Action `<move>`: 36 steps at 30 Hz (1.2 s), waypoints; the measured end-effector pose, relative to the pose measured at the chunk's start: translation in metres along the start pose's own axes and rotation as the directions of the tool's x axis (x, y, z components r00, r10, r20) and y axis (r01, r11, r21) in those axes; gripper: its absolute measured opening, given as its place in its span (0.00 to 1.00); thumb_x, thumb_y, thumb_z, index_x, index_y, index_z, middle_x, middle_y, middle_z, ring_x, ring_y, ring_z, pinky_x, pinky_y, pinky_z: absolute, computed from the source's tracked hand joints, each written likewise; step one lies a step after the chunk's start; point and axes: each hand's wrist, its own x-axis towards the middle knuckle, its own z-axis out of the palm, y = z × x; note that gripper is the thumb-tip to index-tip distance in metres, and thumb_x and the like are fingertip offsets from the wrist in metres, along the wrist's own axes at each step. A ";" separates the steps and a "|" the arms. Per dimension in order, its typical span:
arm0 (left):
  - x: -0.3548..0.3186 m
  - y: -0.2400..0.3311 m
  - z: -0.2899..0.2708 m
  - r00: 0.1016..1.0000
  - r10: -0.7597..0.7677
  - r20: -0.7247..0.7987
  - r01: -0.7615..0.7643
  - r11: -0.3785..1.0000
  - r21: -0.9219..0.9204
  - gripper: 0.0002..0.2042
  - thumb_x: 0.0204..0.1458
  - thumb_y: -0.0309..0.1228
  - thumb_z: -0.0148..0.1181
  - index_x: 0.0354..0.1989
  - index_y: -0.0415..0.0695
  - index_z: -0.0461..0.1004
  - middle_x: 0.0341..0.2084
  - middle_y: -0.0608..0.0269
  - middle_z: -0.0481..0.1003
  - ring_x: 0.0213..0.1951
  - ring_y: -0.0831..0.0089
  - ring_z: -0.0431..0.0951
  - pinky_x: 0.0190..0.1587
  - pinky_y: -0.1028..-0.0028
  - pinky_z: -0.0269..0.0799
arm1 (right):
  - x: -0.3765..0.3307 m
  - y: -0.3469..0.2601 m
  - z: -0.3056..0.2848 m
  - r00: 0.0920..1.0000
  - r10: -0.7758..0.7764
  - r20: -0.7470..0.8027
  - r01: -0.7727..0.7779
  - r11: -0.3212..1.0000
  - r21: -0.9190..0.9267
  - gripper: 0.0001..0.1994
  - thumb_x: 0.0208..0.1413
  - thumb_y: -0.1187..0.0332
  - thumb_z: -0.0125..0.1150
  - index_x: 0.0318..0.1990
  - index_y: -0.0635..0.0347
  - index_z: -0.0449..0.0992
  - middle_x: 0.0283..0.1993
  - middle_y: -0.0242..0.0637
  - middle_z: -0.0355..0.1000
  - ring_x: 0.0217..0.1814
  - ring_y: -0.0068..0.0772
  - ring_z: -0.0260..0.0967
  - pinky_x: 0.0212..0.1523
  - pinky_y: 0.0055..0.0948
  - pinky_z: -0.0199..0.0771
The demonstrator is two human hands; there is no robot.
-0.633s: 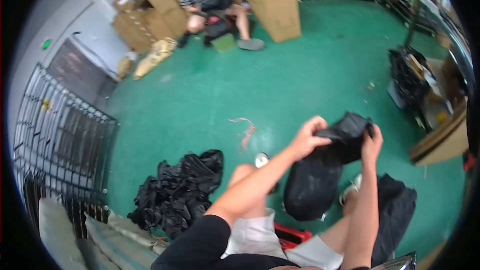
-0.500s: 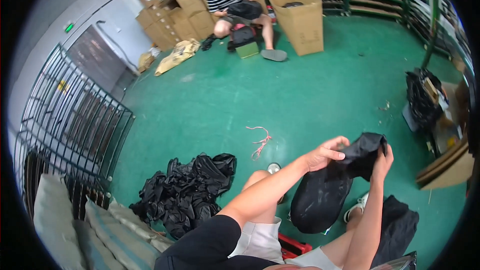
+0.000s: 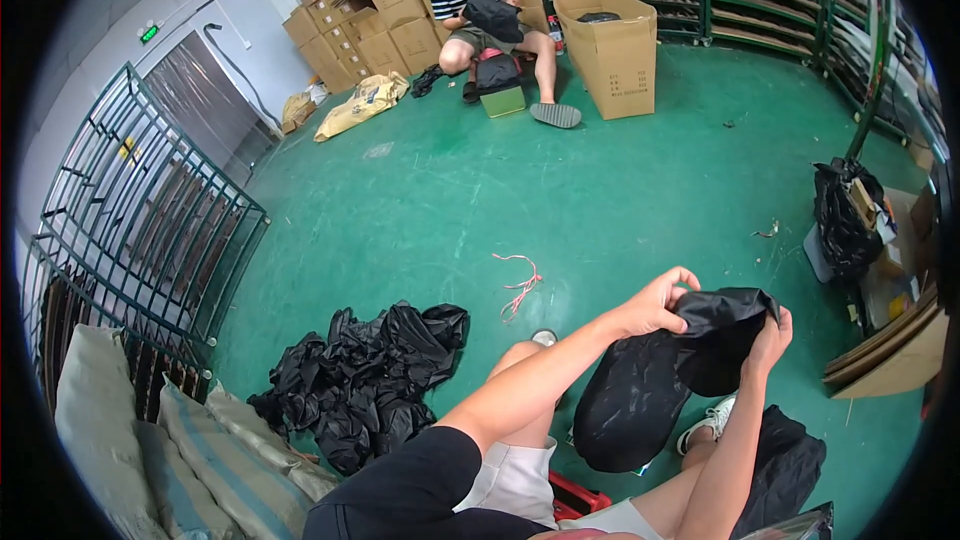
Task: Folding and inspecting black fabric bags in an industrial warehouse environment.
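the left hand (image 3: 652, 308) and right hand (image 3: 769, 342) are clamped on opposite sides of a thin, limp black fabric piece (image 3: 724, 310), near a large, rounded black bundle (image 3: 628, 408).

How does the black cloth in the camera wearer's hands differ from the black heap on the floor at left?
The cloth is held up between the left hand and right hand; the heap lies on the floor. The cloth looks smaller and smoother; the heap, broader and heavily crumpled. Both are black.
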 end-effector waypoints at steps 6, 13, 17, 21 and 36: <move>0.004 0.004 -0.001 0.783 0.432 -0.448 0.060 0.665 0.745 0.15 0.35 0.15 0.57 0.35 0.39 0.66 0.19 0.63 0.71 0.25 0.79 0.70 0.28 0.75 0.64 | 0.003 0.002 -0.013 0.996 0.039 0.075 -0.034 0.997 -0.063 0.15 0.46 0.85 0.49 0.19 0.54 0.54 0.21 0.19 0.49 0.24 0.12 0.43 0.23 0.19 0.42; 0.005 0.003 -0.019 0.640 0.528 -0.559 0.164 0.616 0.770 0.09 0.38 0.22 0.59 0.17 0.37 0.63 0.11 0.59 0.61 0.19 0.79 0.62 0.21 0.72 0.58 | -0.002 0.002 -0.008 0.974 -0.093 0.205 0.122 0.983 -0.134 0.16 0.42 0.85 0.52 0.19 0.53 0.53 0.20 0.18 0.49 0.23 0.13 0.43 0.23 0.20 0.42; 0.006 -0.002 -0.020 0.904 0.169 -0.392 0.136 0.756 0.641 0.11 0.43 0.28 0.66 0.18 0.40 0.67 0.13 0.72 0.64 0.22 0.85 0.62 0.23 0.76 0.57 | -0.002 -0.002 -0.009 0.969 0.057 0.242 -0.042 0.997 -0.067 0.15 0.45 0.83 0.55 0.19 0.54 0.56 0.21 0.18 0.51 0.23 0.13 0.45 0.23 0.20 0.44; 0.008 -0.009 -0.016 0.997 0.029 -0.070 -0.004 0.946 0.325 0.12 0.47 0.34 0.69 0.27 0.42 0.70 0.22 0.78 0.67 0.26 0.88 0.63 0.29 0.81 0.59 | -0.004 -0.014 -0.006 0.950 0.208 0.234 -0.204 0.978 -0.040 0.10 0.48 0.79 0.58 0.22 0.56 0.66 0.22 0.19 0.59 0.24 0.13 0.51 0.26 0.19 0.49; -0.004 0.006 -0.020 0.984 -0.021 -0.175 -0.024 0.967 -0.252 0.07 0.54 0.32 0.60 0.29 0.45 0.69 0.25 0.73 0.73 0.27 0.85 0.70 0.32 0.81 0.64 | -0.009 -0.025 0.003 0.868 0.296 0.398 -0.412 0.878 0.245 0.06 0.51 0.71 0.60 0.34 0.64 0.76 0.33 0.30 0.75 0.33 0.24 0.70 0.39 0.23 0.69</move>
